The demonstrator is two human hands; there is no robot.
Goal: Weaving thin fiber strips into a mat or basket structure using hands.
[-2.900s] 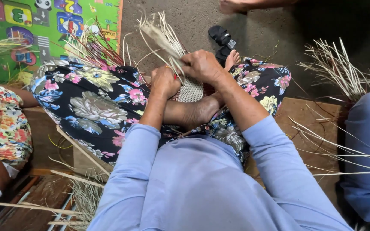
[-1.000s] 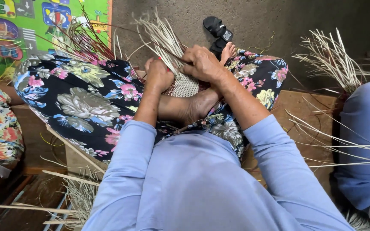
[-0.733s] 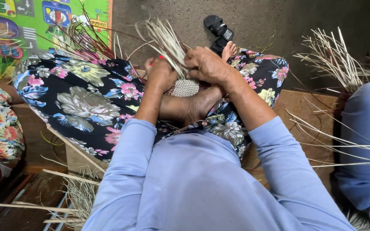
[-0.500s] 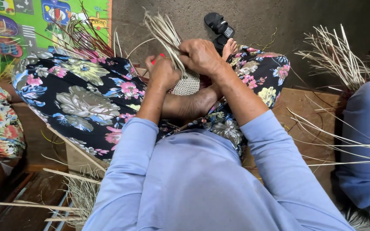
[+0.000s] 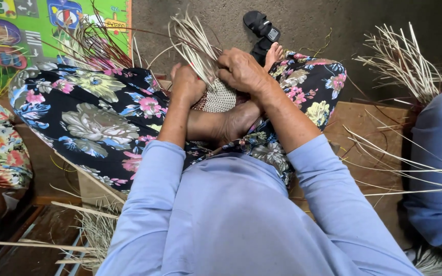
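Nearest the camera, pale blue sleeves are leading up to both hands working over a lap draped in dark floral cloth (image 5: pixel 98 117): the left hand (image 5: pixel 186 84) is curling shut against a small woven piece (image 5: pixel 219 97) of pale, finely plaited fibre resting above a bare foot, while the right hand (image 5: pixel 242 70) is pinching its fingers on the loose straw strands (image 5: pixel 193 43). The strands are fanning toward 11 o'clock, long axis slanting away. Farther off, a black sandal (image 5: pixel 262 28) is lying at 12 o'clock and a green play mat (image 5: pixel 31 23) with coloured tiles at 10 o'clock.
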